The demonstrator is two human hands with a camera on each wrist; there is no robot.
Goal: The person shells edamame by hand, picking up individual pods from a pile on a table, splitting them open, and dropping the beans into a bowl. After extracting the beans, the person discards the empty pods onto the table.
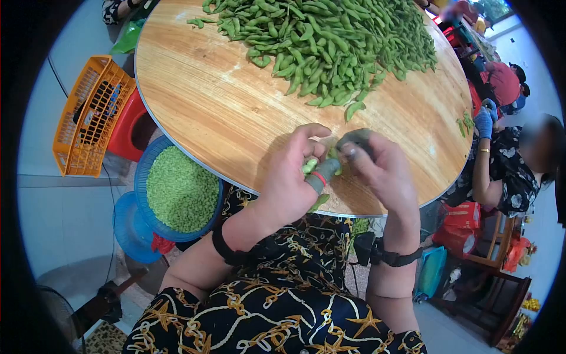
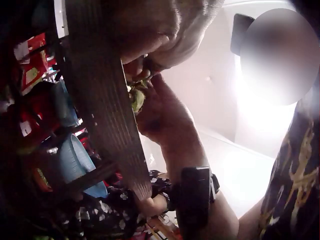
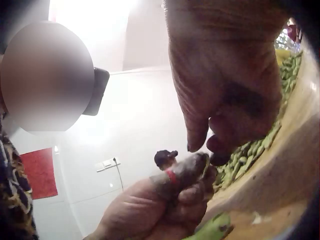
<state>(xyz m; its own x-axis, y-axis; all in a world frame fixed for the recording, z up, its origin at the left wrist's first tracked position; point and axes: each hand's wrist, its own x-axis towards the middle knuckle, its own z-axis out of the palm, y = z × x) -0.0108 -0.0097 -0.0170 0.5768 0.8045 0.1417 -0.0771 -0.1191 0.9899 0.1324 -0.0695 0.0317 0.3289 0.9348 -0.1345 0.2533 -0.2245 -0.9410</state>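
Note:
My left hand [image 1: 289, 177] grips a green soybean pod [image 2: 136, 100] just above the table's near edge. A grey finger cover [image 1: 330, 169] with a red band wraps its thumb. Pale green beans [image 1: 309, 166] show within the curled left fingers. Another pod [image 3: 215, 227] pokes out below that hand. Facing it, my right hand [image 1: 386, 168] has its fingers curled in, the thumb and fingertips pinching at the pod beside the left thumb tip. The right fingertips look dark and stained. Much of the pod is hidden by the fingers.
Unshelled pods [image 1: 330, 47] lie heaped across the far side of the round wooden table [image 1: 194, 100]. Left of my lap, a blue basket [image 1: 141, 177] holds shelled beans [image 1: 180, 189]. An orange crate [image 1: 88, 118] rests by a red stool [image 1: 131, 127]. A person with blue gloves [image 1: 484, 121] sits at the right.

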